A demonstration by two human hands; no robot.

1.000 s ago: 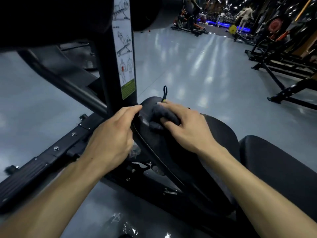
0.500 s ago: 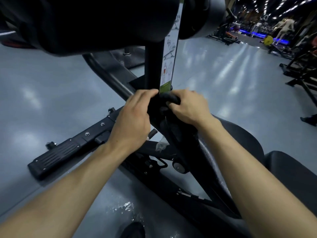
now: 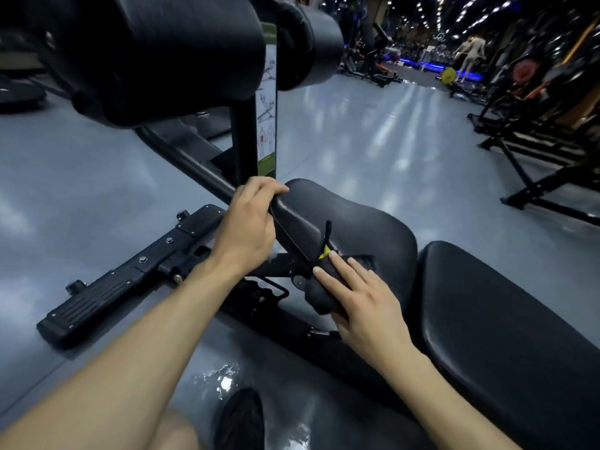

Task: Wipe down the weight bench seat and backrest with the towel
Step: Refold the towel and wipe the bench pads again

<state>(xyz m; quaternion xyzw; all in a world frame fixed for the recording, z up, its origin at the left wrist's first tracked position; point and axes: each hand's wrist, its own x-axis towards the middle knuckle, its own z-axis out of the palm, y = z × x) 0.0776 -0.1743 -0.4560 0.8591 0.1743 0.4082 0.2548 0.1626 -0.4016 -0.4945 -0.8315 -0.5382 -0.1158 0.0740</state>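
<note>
A person's two bare hands work at a black weight bench on a glossy grey gym floor (image 3: pixel 373 151), where two fat cylindrical foam rollers (image 3: pixel 168 53) on an upright post (image 3: pixel 242 141) loom over the seat's front end and a white-and-green instruction sticker (image 3: pixel 267 108) runs down the post. A ribbed, bolted black foot bar (image 3: pixel 107 280) stretches away to the left, while dark machine frames (image 3: pixel 535 125) line the right side and a pale figure stands far down the hall. A dark shoe (image 3: pixel 242 417) shows at the bottom edge, beside wet glints on the floor. The left hand (image 3: pixel 243 232) grips the front lip of the seat (image 3: pixel 350 222), its fingers (image 3: pixel 269 186) curled over the edge. The right hand (image 3: pixel 363 300) lies flat, fingers straight and relaxed, pressing the dark towel (image 3: pixel 319 293) against the near left side of the seat; a black loop with a yellow tag (image 3: pixel 326 245) sticks up from the cloth. Half a second earlier both hands were bunched together at the seat's front tip by the post; the right hand and towel have since slid back along the side. The seat is smooth, rounded, faintly sheened vinyl; the backrest (image 3: pixel 506 336) behind it is a broad padded slab of the same material, and the towel looks soft and matte.
</note>
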